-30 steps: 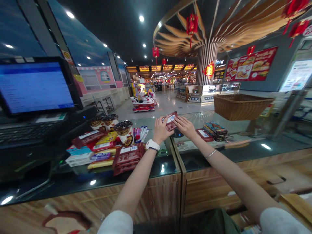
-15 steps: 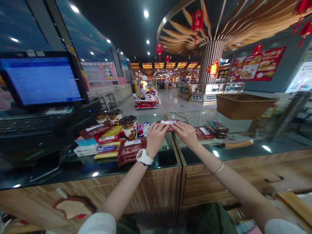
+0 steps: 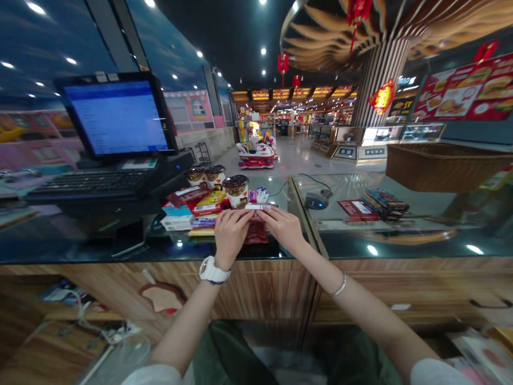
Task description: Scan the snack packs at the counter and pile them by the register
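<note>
1. The left hand (image 3: pixel 230 238), a white watch (image 3: pixel 212 270) on its wrist, and the right hand (image 3: pixel 284 227) hold a flat red-and-white snack packet (image 3: pixel 258 206) at lower centre. Both grips are clamped on it, one at each end, apparently keeping it level with its white label upward.
2. It sits just above a heap of red-wrapped packets (image 3: pixel 256 233) on the glass-topped wooden table (image 3: pixel 100 248).
3. To the right, a black corded barcode scanner (image 3: pixel 318 200) lies on the glass, seemingly placed within easy reach. At upper left, a black till monitor (image 3: pixel 116 115) faces the person.
</note>
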The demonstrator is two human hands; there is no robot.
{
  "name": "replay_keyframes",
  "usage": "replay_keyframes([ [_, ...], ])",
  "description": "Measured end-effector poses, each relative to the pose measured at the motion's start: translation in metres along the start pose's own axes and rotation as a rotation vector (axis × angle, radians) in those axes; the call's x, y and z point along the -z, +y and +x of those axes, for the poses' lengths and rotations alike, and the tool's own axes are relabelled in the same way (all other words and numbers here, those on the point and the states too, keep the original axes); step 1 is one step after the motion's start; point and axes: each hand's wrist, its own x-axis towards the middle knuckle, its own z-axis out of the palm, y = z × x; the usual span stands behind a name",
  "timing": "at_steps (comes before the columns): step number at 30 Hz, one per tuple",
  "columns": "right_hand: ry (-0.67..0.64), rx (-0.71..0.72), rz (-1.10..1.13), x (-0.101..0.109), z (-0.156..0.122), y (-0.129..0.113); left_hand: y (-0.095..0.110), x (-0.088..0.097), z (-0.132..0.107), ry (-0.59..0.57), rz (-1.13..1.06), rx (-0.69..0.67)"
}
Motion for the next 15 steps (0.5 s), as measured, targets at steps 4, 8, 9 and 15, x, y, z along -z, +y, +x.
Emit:
replay_keyframes([
  [4, -0.005, -0.003, 0.042, -0.011, 0.003, -0.019, -0.009, 0.011, -0.016, 0.0, 0.05, 0.056],
  [8, 0.06, 0.046, 0.089, -0.023, 0.002, -0.03, -0.015, 0.017, -0.029, -0.034, 0.061, 0.121],
  [9, 0.069, 0.056, 0.097, -0.025, 0.002, -0.031, -0.016, 0.017, -0.032, -0.043, 0.062, 0.136],
  [15, 0.072, 0.054, 0.124, -0.032, 0.001, -0.039, -0.021, 0.015, -0.043, -0.06, 0.034, 0.213],
])
